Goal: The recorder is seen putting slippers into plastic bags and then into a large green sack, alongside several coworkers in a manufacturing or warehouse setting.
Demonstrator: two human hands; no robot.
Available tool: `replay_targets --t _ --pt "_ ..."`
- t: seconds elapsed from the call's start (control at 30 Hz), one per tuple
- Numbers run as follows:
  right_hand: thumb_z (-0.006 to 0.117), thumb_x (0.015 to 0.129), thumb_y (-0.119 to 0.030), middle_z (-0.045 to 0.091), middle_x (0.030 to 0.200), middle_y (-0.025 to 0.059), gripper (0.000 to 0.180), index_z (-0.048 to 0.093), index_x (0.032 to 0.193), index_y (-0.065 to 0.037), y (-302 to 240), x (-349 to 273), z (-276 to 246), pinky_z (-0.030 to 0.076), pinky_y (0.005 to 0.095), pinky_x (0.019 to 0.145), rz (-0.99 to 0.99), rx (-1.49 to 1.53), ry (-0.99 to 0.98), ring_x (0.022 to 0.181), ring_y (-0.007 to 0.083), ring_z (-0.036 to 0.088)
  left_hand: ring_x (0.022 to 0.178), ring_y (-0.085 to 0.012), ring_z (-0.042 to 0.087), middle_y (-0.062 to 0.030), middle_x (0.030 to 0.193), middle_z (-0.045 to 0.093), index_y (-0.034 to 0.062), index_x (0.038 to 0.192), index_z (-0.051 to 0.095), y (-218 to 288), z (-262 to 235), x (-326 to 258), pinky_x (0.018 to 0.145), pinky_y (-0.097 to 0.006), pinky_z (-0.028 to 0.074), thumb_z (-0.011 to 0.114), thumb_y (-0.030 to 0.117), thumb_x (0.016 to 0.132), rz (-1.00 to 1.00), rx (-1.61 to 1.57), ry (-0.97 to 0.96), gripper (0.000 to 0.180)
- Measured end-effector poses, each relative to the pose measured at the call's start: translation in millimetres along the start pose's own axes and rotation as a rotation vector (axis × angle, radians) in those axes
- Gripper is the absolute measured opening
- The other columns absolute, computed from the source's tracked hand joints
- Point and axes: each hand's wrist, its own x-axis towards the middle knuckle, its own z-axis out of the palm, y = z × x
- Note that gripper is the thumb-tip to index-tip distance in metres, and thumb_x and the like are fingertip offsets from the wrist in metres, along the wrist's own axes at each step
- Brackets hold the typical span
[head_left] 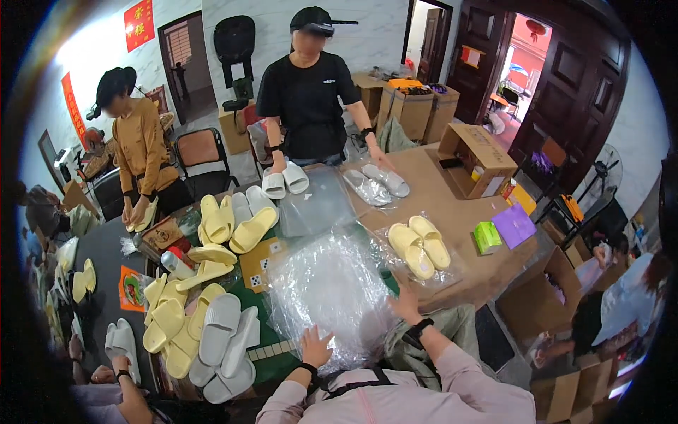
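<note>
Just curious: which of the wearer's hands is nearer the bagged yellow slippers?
Right. The right hand lies just below the bagged yellow slippers; the left hand rests farther off, lower left.

One view only, from a wide fisheye camera worn on the person's head. It looks forward and down over the tabletop [452, 212], close above the person's own forearms, which enter from the lower edge. The left hand [316, 348] and right hand [406, 305] sit near the bottom centre. Straight edges bend toward the dark round rim, and the room behind shows along the top.
</note>
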Motion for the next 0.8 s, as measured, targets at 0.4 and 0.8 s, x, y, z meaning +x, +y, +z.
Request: replay_targets --t 0.4,0.8 --pt "0.060 0.075 -0.039 0.042 0.129 0.0198 0.063 0.044 0.126 -0.007 -24.8 47.7 46.7 0.022 0.0568 0.099 -0.122 -0.087 0.042 0.121 0.0393 0.034 0.126 -0.0457 0.025 -0.0281 0.135 0.032 -0.0005 0.133 0.034 49.5 -95.2 -31.6 0.104 -0.049 0.021 0.060 0.043 0.076 -0.628 -0.122 -0.014 0.076" --pt "0.061 0.077 -0.026 0.048 0.122 0.0232 0.054 0.046 0.124 -0.003 -33.0 162.8 12.3 0.039 0.0411 0.092 -0.178 0.120 -0.118 0.113 0.0406 0.044 0.093 -0.0438 0.054 -0.0266 0.102 0.058 -0.0028 0.115 0.049 -19.5 38.3 -10.9 0.080 -0.046 0.043 0.067 0.021 0.070 -0.809 -0.538 0.593 0.054"
